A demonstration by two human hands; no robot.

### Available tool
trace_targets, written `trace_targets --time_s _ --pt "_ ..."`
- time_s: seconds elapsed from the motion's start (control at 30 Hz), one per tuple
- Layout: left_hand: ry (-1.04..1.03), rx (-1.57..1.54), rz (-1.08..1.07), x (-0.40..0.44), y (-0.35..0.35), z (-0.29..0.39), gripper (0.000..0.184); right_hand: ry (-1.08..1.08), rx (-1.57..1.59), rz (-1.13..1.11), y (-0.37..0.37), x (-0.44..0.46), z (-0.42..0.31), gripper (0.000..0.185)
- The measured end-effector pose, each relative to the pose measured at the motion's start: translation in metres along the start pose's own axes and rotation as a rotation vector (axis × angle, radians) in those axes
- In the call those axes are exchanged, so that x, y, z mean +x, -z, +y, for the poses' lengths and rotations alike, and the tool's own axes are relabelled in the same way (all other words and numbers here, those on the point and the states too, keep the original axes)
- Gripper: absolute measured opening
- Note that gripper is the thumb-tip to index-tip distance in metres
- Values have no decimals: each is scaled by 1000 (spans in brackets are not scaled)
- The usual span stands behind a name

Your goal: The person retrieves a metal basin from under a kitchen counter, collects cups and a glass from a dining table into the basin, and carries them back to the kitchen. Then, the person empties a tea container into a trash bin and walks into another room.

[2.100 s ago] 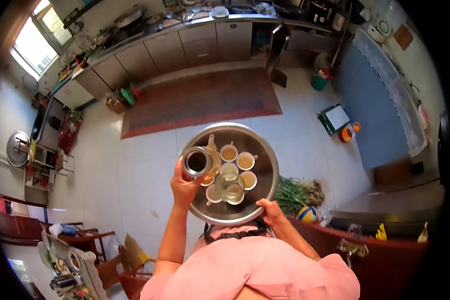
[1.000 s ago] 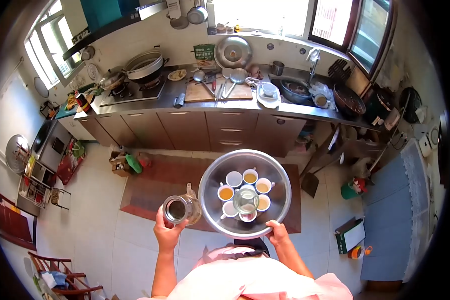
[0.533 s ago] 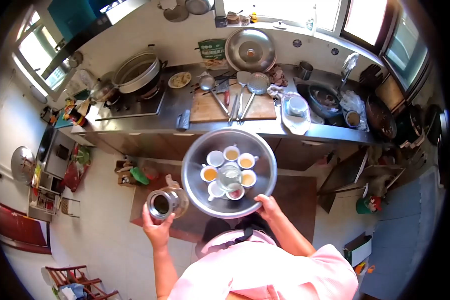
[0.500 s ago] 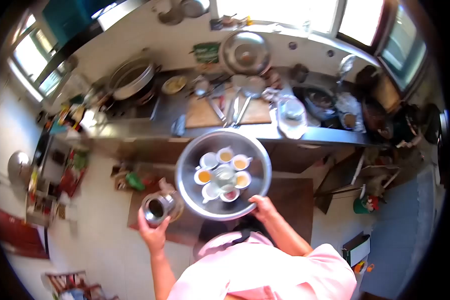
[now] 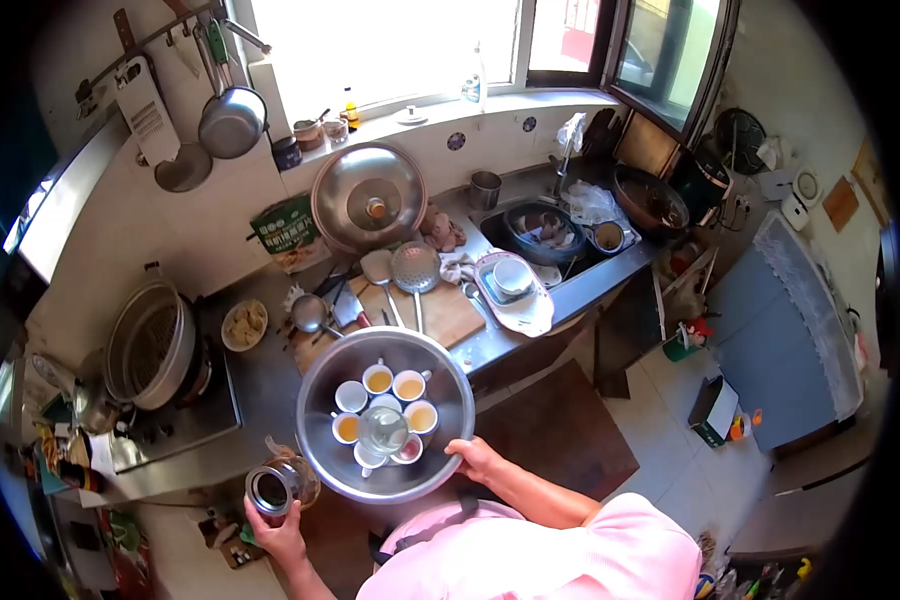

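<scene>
In the head view, my right hand [image 5: 476,461] is closed on the rim of a large steel basin [image 5: 448,375], held out before me. Inside the basin stand several white cups [image 5: 350,396], some with amber liquid, around a clear glass vessel [image 5: 384,431]. My left hand [image 5: 279,535] wraps round a glass pot [image 5: 303,480] with a metal collar and dark opening, left of the basin. Whether the pot touches the basin I cannot tell.
Beyond the basin runs a steel counter [image 5: 270,380] with a wooden cutting board [image 5: 450,310], ladles, a cleaver and a tray [image 5: 523,308] of dishes. A steamer pot [image 5: 150,345] stands on the stove at left. A sink [image 5: 545,232] lies at right.
The view has swung round and the counter appears nearer and tilted. The basin and pot have come closer to the counter, both still held.
</scene>
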State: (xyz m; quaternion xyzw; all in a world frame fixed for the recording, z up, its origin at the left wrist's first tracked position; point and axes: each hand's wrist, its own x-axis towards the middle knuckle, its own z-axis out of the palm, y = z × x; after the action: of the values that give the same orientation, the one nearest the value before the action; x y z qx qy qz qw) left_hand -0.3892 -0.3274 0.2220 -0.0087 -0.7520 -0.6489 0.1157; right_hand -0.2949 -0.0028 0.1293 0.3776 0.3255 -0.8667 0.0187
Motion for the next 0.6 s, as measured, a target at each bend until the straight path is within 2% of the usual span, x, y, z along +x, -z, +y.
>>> trace_targets --time_s 0.07,0.13,0.23,0.4,0.6 --pt "-37 -26 -68 36 1 -19 77 24 30 21 -21 6 0 16" --pt "-86 117 -48 64 1 -45 74 32 55 65 -32 7 5 15" --pt "-56 167 -50 95 -1 -68 71 55 104 56 -36 21 19 11" --pt "-26 247 -38 121 -12 -68 68 80 171 97 -44 28 20 10" --pt "-94 248 -27 150 -7 -131 63 119 170 95 -48 33 23 9"
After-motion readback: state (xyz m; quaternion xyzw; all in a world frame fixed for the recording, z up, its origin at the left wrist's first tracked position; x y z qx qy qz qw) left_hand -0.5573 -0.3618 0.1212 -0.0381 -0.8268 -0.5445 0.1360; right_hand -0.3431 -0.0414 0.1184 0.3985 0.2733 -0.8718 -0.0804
